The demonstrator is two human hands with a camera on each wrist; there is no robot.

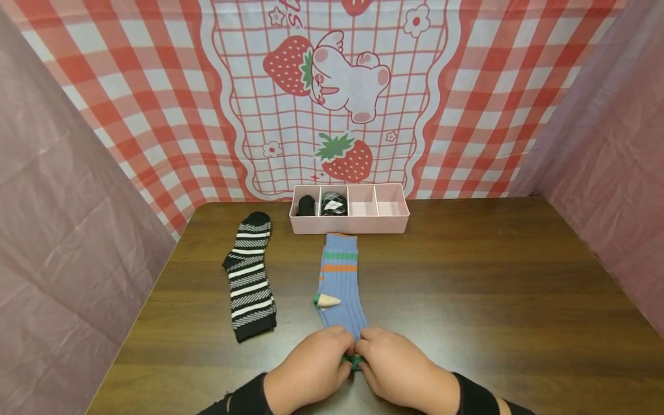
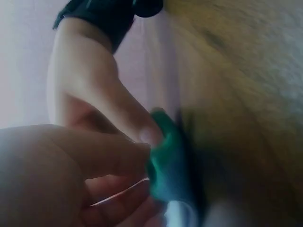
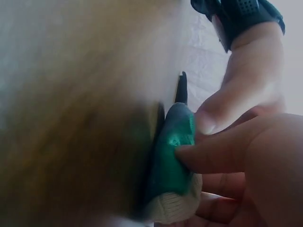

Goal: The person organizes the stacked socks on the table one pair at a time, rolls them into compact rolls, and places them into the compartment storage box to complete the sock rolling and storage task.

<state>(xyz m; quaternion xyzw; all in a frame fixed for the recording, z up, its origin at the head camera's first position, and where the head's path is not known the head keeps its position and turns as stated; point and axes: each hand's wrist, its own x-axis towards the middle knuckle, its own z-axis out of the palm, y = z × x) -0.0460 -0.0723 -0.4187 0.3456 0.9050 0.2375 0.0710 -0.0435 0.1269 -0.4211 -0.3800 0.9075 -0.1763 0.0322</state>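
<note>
A pair of blue socks [image 1: 339, 282], one on top of the other, lies lengthwise on the table with green and orange stripes near the cuffs and a cream heel patch. The green toe end [image 1: 355, 362] is nearest the person. From the left side my left hand [image 1: 317, 362] pinches this end between thumb and fingers. My right hand [image 1: 398, 366] pinches it from the right, close beside the left. Both wrist views show the thumbs pressed on the green fabric [image 3: 171, 163], which looks bunched or folded over; the fingertips beneath are partly hidden.
Black-and-white striped socks [image 1: 251, 282] lie flat to the left. Beyond the blue cuffs stands a pink divided box [image 1: 350, 225]; a black bundle [image 1: 306, 206] and an argyle bundle [image 1: 334, 204] sit in its two leftmost compartments. A checked cloth [image 1: 477, 104] hangs behind the wooden table [image 1: 467, 276].
</note>
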